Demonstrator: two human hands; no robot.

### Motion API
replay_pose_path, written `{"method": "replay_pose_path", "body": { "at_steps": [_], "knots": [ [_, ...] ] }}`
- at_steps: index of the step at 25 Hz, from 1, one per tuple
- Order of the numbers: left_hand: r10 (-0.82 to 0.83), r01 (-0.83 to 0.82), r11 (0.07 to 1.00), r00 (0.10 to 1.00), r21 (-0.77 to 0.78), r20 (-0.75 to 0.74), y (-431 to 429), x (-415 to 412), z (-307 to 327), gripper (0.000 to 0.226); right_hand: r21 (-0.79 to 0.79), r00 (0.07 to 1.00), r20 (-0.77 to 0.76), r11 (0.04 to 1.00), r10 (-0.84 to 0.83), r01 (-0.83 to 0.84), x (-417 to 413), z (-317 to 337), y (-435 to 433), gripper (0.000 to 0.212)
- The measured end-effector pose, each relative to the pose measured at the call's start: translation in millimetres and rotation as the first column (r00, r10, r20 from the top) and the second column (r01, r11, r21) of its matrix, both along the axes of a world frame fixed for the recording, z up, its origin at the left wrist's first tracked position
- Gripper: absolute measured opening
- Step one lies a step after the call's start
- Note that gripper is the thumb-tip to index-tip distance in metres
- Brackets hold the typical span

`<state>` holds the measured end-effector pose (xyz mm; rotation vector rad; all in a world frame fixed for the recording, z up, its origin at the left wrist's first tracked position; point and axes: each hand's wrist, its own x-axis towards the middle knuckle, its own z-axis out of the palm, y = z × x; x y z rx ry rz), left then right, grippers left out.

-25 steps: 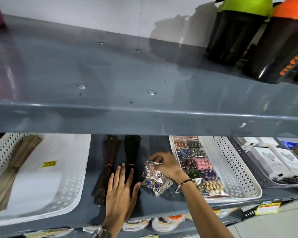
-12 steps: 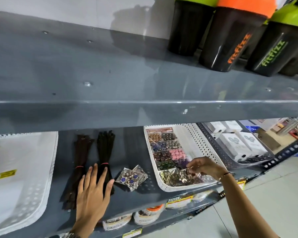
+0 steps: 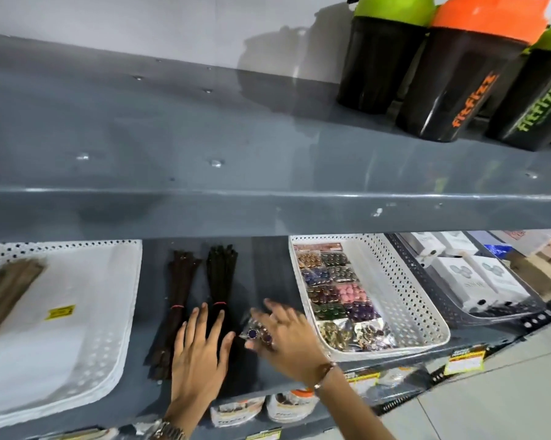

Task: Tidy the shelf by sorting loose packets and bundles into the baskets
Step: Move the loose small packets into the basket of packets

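Observation:
On the grey lower shelf lie two dark stick bundles [image 3: 180, 300], each tied with a red band. My left hand [image 3: 201, 354] rests flat on the right bundle [image 3: 220, 274], fingers spread. My right hand [image 3: 283, 338] lies over a clear packet of blue-stoned buttons [image 3: 255, 332] on the bare shelf, fingers apart and touching it. The white perforated basket [image 3: 404, 296] to the right holds rows of coloured bead packets [image 3: 334, 290] and shiny packets at its front. A second white basket [image 3: 102, 312] at the left holds a pale brown bundle [image 3: 7, 290].
A dark mesh basket [image 3: 490, 315] with white boxes sits at the far right. The upper grey shelf [image 3: 267, 198] overhangs the work area and carries black shaker bottles [image 3: 452, 81]. Jars and price tags show below the shelf's front edge.
My right hand left the white basket, where it set down a shiny packet, and came back left onto the clear button packet. My left hand stayed on the dark bundle.

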<state>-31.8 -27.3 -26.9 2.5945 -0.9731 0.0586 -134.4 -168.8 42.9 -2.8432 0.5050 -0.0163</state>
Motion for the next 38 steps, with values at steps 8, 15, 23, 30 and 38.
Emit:
{"method": "replay_pose_path", "body": {
  "at_steps": [8, 15, 23, 30, 38],
  "knots": [
    [-0.008, 0.005, 0.994, 0.999, -0.108, -0.033, 1, -2, 1, 0.060, 0.009, 0.980, -0.083, 0.983, -0.179, 0.181, 24, -18, 6, 0.052],
    [0.000, 0.002, 0.994, 1.000, -0.110, 0.018, 0, -1, -2, 0.062, 0.159, 0.947, 0.178, 0.957, -0.268, 0.242, -4, 49, -48, 0.062],
    [0.023, -0.019, 0.992, 0.999, -0.121, 0.028, -1, -2, -2, 0.063, 0.277, 0.957, -0.185, 0.922, -0.224, 0.270, -23, 9, -132, 0.049],
    [0.023, -0.019, 0.996, 0.999, -0.089, 0.040, -2, -2, 1, 0.061, 0.463, 0.977, -0.124, 0.861, -0.171, 0.209, -44, 13, -127, 0.028],
    [0.027, -0.026, 0.998, 1.000, -0.064, 0.006, 0, -2, 0, 0.062, 0.482, 0.962, 0.004, 0.844, -0.274, 0.238, -42, 27, -111, 0.039]
  ]
}}
